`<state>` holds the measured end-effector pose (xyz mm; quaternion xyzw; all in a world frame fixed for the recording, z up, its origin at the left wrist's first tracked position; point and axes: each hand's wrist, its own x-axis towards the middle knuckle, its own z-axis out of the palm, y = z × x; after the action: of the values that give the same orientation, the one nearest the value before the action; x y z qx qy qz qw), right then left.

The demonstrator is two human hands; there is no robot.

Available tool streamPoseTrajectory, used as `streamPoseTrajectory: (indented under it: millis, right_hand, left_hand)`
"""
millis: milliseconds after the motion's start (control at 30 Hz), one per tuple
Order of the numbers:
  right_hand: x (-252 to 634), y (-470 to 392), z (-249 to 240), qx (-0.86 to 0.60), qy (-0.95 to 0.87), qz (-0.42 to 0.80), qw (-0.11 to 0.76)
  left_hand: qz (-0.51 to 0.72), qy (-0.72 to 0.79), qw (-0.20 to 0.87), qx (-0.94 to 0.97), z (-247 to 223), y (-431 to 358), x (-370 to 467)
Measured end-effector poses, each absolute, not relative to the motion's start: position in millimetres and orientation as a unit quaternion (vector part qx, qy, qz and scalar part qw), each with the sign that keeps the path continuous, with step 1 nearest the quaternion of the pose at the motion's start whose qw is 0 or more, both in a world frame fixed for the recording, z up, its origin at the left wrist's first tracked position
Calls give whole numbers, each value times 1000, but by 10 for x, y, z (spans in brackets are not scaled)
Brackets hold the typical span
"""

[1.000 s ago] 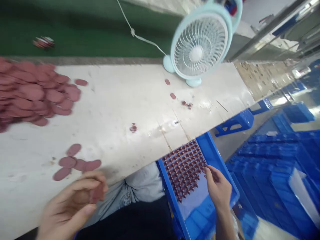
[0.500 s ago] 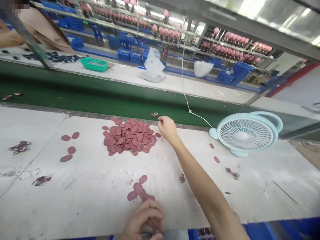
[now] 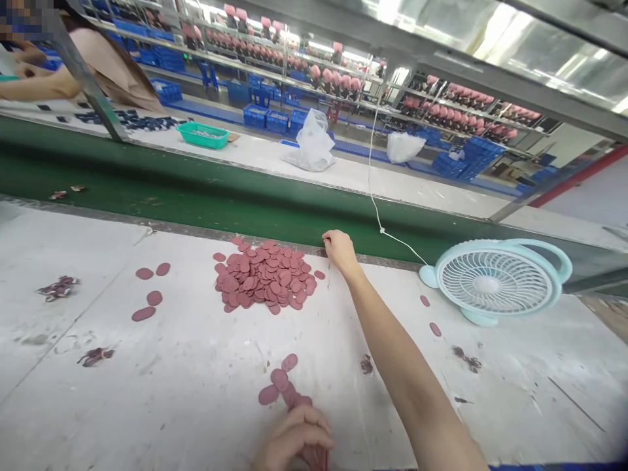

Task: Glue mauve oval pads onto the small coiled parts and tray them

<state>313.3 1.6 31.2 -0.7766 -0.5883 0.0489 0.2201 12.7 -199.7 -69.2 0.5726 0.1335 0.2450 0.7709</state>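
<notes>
My left hand point(image 3: 297, 439) is at the bottom edge of the view, fingers curled round dark-red flat pieces point(image 3: 321, 459), mostly hidden by the hand. Just beyond its knuckles lie several dark-red oval pieces point(image 3: 279, 379), overlapping on the white table point(image 3: 196, 386). My right arm reaches forward, and my right hand point(image 3: 341, 250) is over the table's far edge beside the green belt point(image 3: 275, 209). Its fingers are bent together; what they hold, if anything, is hidden. A large heap of the same oval pieces point(image 3: 265, 278) lies left of that hand, with one loose oval point(image 3: 319, 275) between them.
A light-blue fan point(image 3: 498, 278) stands at the right, its white cord point(image 3: 381, 230) crossing the belt. Thread-like scraps point(image 3: 59, 288) and loose ovals point(image 3: 144, 273) dot the table. Across the belt are a green tray point(image 3: 203, 136), a plastic bag point(image 3: 314, 140) and a person point(image 3: 110, 69).
The view has shifted slightly, so most things appear further right and lower. A small bundle that lay on the belt by my right hand no longer shows. Scraps at the belt's left have moved right.
</notes>
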Motion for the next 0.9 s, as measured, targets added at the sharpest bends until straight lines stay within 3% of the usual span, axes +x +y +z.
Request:
streamPoseTrajectory:
  millis: [233, 433, 667, 900]
  right_hand:
    - [2958, -1287, 102, -791, -574, 76, 198]
    - [2686, -2454, -222, -785, -554, 69, 269]
    - [2466, -2997, -449, -770, -481, 85, 410]
    - [2190, -3384, -257, -694, -275, 139, 651]
  left_hand:
    - [288, 81, 737, 607, -653, -1998, 122]
    - [258, 93, 720, 638, -555, -1979, 80]
    - [237, 139, 721, 636, -548, -2010, 79]
    - [266, 218, 786, 514, -524, -2068, 9]
